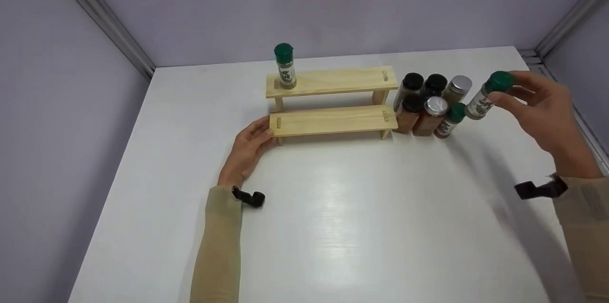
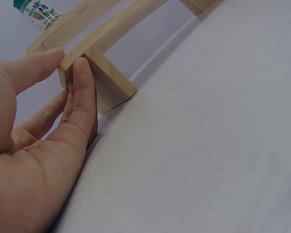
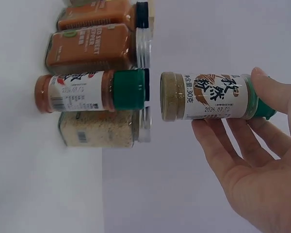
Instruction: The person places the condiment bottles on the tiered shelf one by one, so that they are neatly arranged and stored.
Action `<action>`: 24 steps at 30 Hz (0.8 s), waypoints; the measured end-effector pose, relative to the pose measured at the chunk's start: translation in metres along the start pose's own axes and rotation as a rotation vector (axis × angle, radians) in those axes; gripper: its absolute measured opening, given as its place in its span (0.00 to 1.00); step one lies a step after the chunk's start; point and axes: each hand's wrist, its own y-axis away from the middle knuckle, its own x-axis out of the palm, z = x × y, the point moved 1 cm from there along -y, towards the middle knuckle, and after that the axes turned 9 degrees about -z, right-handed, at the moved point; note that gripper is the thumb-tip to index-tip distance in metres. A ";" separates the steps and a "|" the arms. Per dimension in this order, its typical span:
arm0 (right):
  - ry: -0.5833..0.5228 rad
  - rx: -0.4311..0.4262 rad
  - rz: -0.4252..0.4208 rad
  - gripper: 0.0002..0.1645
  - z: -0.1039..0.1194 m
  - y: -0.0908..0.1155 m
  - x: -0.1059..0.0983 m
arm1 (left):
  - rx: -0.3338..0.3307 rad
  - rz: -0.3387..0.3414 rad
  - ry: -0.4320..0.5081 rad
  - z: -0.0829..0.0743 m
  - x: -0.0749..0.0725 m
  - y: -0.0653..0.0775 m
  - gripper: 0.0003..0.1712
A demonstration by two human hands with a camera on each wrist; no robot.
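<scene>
In the head view my right hand (image 1: pixel 547 108) grips a spice jar (image 1: pixel 480 103) with a green cap, tilted and raised beside the jar group. The right wrist view shows brownish powder in this spice jar (image 3: pixel 206 97), with thumb and fingers round its cap end. My left hand (image 1: pixel 247 148) pinches the left end of the low front wooden shelf (image 1: pixel 333 121). Its thumb lies at the board's edge in the left wrist view, and the fingers reach beneath the board (image 2: pixel 114 29) beside the leg. Behind stands a higher wooden shelf (image 1: pixel 338 80), bearing another green-capped jar (image 1: pixel 286 72) upright at its left end.
Right of the shelves several spice jars stand close together, among them a black-capped jar (image 1: pixel 413 81), a silver-capped jar (image 1: pixel 430 115) and a small green-capped jar (image 1: pixel 448 123). The white table (image 1: pixel 333 227) meets a pale wall (image 1: pixel 333 13) at the back.
</scene>
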 end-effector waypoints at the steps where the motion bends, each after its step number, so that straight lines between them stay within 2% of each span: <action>1: -0.009 -0.008 -0.001 0.24 0.004 0.000 0.001 | 0.000 0.001 -0.001 0.000 0.000 0.000 0.32; 8: -0.214 -0.098 0.021 0.21 0.030 -0.002 0.014 | 0.016 0.006 -0.017 -0.001 0.000 -0.002 0.32; 9: -0.274 -0.101 0.028 0.21 0.032 -0.003 0.016 | 0.019 0.007 -0.016 -0.001 0.000 -0.003 0.32; 14: -0.411 -0.092 0.046 0.20 0.046 -0.005 0.027 | 0.017 0.012 -0.006 0.000 0.002 -0.003 0.32; 22: -0.421 -0.099 0.059 0.19 0.065 -0.010 0.043 | 0.020 0.020 -0.030 -0.001 0.004 -0.004 0.33; 24: -0.381 -0.104 0.059 0.19 0.071 -0.012 0.048 | 0.021 0.018 -0.032 -0.001 0.004 -0.004 0.33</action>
